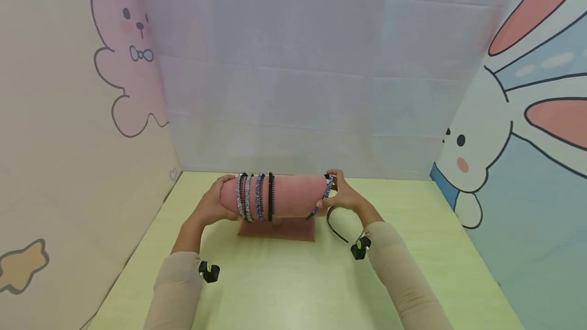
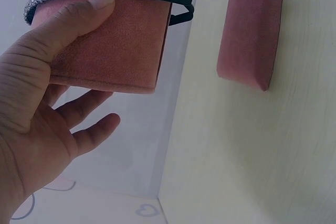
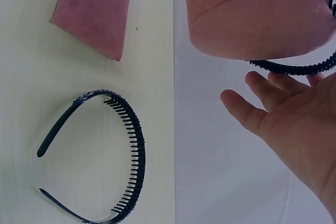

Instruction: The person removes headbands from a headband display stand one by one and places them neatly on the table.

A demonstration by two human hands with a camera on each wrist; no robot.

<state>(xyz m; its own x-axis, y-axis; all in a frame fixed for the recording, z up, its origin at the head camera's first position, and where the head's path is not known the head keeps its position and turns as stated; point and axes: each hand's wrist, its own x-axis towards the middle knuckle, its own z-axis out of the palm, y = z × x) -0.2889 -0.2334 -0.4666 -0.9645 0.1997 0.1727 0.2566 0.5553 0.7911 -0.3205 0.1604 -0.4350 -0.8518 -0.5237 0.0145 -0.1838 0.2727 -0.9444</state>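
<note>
1. A pink velvet roll (image 1: 289,196) lies crosswise on its pink base (image 1: 277,229), near the far edge of the pale green desk (image 1: 284,289).
2. The left hand (image 1: 212,207) cups the roll's left end; in the left wrist view the thumb (image 2: 73,17) presses on the velvet side and the other fingers (image 2: 86,121) spread loosely below the end face, so the hand is relaxed and grips nothing tightly.
3. Four headbands (image 1: 254,196) sit side by side around the left half of the roll: glittery silver, blue and black ones, touching or just apart.
4. The right hand (image 1: 344,195) is at the roll's right end, pinching a blue sparkly headband (image 1: 324,195) that straddles the end at a tilt. The right wrist view shows its fingers (image 3: 262,100) under the band's toothed rim.
5. A black toothed headband (image 1: 337,225) lies flat on the desk, just right of the base and under the right wrist.
</note>
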